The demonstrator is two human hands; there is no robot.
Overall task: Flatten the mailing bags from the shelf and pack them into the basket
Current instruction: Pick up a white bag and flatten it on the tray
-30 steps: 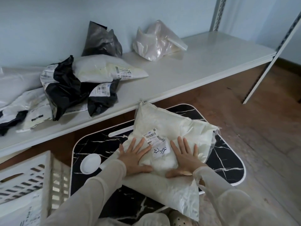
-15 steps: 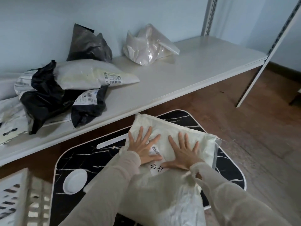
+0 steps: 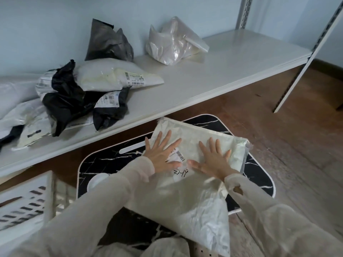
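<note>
Hands: left hand [image 3: 161,152] and right hand [image 3: 213,158] flat, fingers spread – now pushed further up the white mailing bag [image 3: 187,191].
Bag: flatter – basket [image 3: 26,199] next.

Left hand [image 3: 161,153] and right hand [image 3: 213,160] lie flat, fingers spread.

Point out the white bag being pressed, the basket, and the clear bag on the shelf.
white bag [image 3: 193,197]: head view, crinkled lower middle.
basket [image 3: 24,203]: head view, slotted side wall.
clear bag [image 3: 172,45]: head view, bulging middle.
</note>
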